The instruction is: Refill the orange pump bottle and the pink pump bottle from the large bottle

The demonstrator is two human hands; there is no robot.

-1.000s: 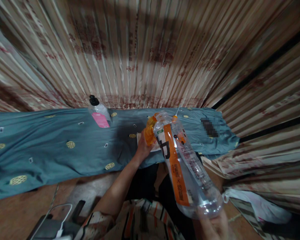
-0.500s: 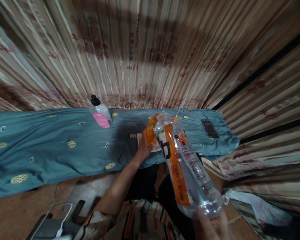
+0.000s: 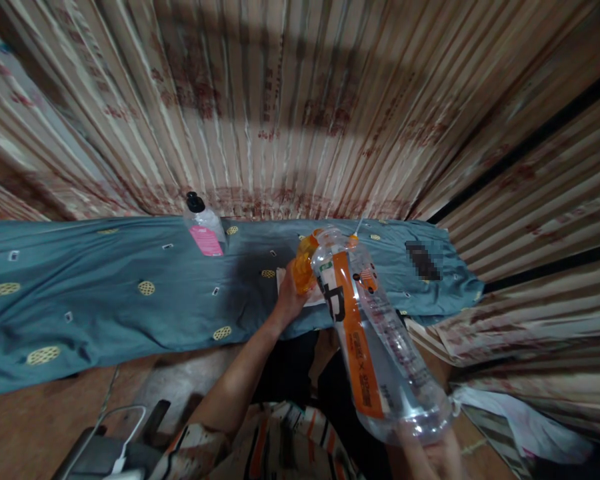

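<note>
Head view: nothing has moved in a second; left hand (image 3: 287, 300) stays wrapped on orange cap (image 3: 305, 268), right hand (image 3: 433, 457) still cups the bottle (image 3: 380, 347) base, and the cap looks still seated.

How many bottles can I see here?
2. One large clear bottle, tilted, base in the right hand, left hand on its orange top; one small black-capped bottle standing on the blue cloth.

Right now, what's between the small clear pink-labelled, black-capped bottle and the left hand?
Head view: between the small clear pink-labelled bottle and the left hand lies teal cloth with yellow round motifs, then a white sheet edge by the hand.
</note>
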